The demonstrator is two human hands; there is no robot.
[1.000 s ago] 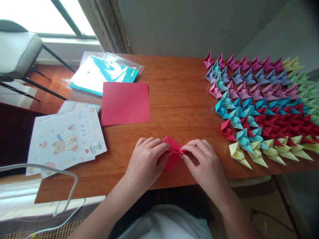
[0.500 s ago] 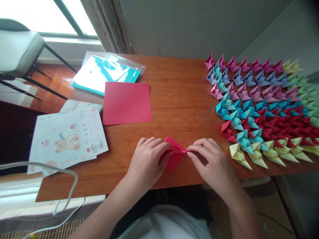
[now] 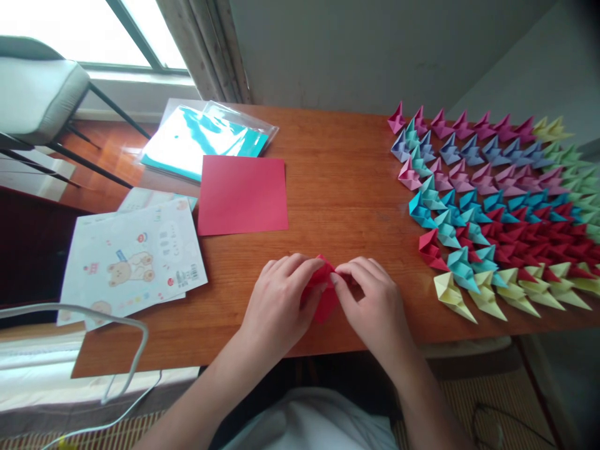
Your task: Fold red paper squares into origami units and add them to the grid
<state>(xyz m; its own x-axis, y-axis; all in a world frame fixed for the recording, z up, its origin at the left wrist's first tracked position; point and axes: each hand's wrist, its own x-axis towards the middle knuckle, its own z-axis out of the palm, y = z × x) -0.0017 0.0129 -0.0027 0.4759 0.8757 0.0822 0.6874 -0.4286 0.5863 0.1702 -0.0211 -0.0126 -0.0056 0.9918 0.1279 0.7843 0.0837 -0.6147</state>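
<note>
A partly folded red origami paper (image 3: 324,307) is between my hands near the table's front edge, its middle hidden by my fingers. My left hand (image 3: 284,297) pinches its left side between thumb and fingers. On its right side, my right hand (image 3: 370,306) is closed with thumb and forefinger on the folded edge. Beyond my hands to the left lies a flat square sheet of red paper (image 3: 242,195).
Rows of folded paper pieces (image 3: 462,178) in several colours cover the right of the wooden table (image 3: 335,181). Teal paper in clear packets (image 3: 206,137) and a bear-printed pack (image 3: 135,259) lie left. A white curved bar (image 3: 107,314) juts in at lower left.
My right hand has moved left, carrying the paper's right corner inward toward my left hand. My left hand keeps its hold. The view has shifted slightly.
</note>
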